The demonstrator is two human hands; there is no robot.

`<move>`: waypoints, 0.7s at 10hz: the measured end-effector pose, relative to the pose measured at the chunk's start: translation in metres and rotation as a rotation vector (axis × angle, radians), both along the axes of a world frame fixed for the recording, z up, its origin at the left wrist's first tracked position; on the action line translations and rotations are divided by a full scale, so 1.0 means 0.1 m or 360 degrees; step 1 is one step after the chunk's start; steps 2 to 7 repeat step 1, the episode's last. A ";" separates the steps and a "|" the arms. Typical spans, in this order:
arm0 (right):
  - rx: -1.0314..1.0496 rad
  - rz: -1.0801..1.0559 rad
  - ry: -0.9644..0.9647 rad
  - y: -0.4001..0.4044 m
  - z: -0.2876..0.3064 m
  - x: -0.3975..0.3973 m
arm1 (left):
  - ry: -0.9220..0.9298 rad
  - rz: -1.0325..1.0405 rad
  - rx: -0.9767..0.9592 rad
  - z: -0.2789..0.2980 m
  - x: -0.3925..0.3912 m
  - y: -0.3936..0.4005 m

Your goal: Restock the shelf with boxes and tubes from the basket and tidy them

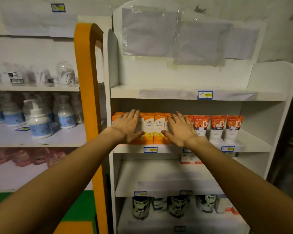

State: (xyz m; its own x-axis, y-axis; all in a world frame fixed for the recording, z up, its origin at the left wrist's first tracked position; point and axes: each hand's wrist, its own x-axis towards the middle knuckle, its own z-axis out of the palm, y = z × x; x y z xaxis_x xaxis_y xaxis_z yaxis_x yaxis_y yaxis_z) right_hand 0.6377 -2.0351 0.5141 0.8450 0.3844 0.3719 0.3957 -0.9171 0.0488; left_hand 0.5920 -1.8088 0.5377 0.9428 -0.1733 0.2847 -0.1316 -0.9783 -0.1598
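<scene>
Head view: tidying step, judged from both palms lying flat on the row of orange boxes on the middle shelf. Left hand spread wide open, fingers splayed over the left boxes, gripping nothing. Right hand likewise open and flat, pressing the right end of the row, holding nothing. Standing upright just right of the boxes, rose-printed tubes, caps down. Basket not in view. Next move probably calling for an even push to square the box fronts, then a reach for more stock. Readable: large "D" on each tube, with smaller lettering too blurred to make out; box print and blue price tags also too blurred.
</scene>
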 end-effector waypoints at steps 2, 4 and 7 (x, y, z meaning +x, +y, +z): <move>0.0441 0.0107 0.0104 -0.04 0.18 -0.28 | 0.0024 0.0024 -0.0050 0.05 -0.20 -0.07; 0.0441 0.0107 0.0104 -0.04 0.18 -0.28 | 0.0024 0.0024 -0.0050 0.05 -0.20 -0.07; 0.0441 0.0107 0.0104 -0.04 0.18 -0.28 | 0.0024 0.0024 -0.0050 0.05 -0.20 -0.07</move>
